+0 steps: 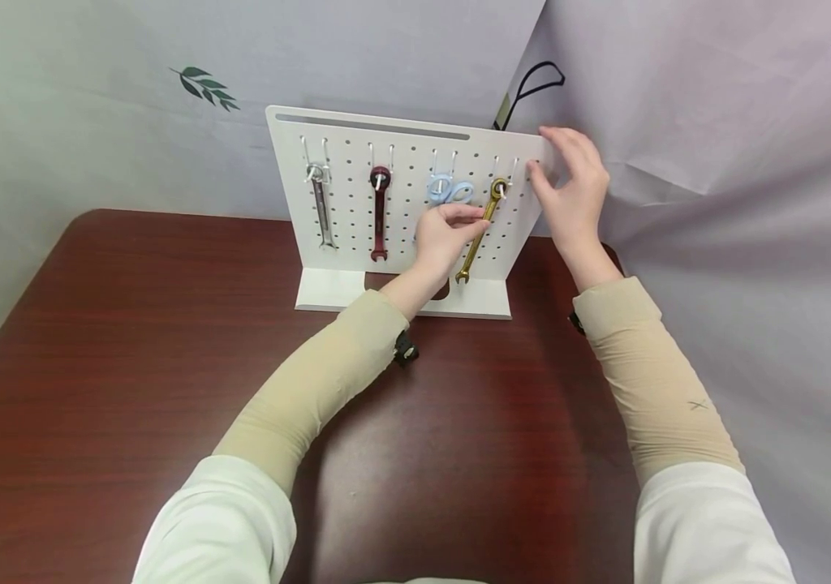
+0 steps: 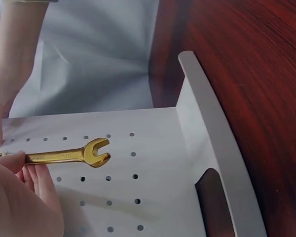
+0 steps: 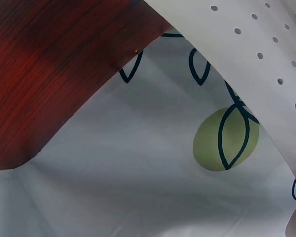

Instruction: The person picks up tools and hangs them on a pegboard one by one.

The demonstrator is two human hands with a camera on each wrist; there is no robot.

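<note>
A white pegboard (image 1: 408, 235) stands upright on its flat base, with tools hanging from its hooks. My left hand (image 1: 446, 237) pinches a gold combination wrench (image 1: 472, 254) by its shank between thumb and fingers. The wrench's ring end is at the rightmost hook, and its open end (image 2: 95, 152) points toward the base. At the board's upper right corner, my right hand (image 1: 574, 191) holds the edge, thumb on the front face. Left of the gold wrench hang light blue scissors (image 1: 462, 191), partly hidden by my left hand.
A dark red wrench (image 1: 380, 212) and a silver wrench (image 1: 323, 212) hang farther left on the board. The board stands on a dark red wooden table (image 1: 167, 341) near its back edge. Pale patterned cloth (image 1: 722, 203) hangs behind and to the right.
</note>
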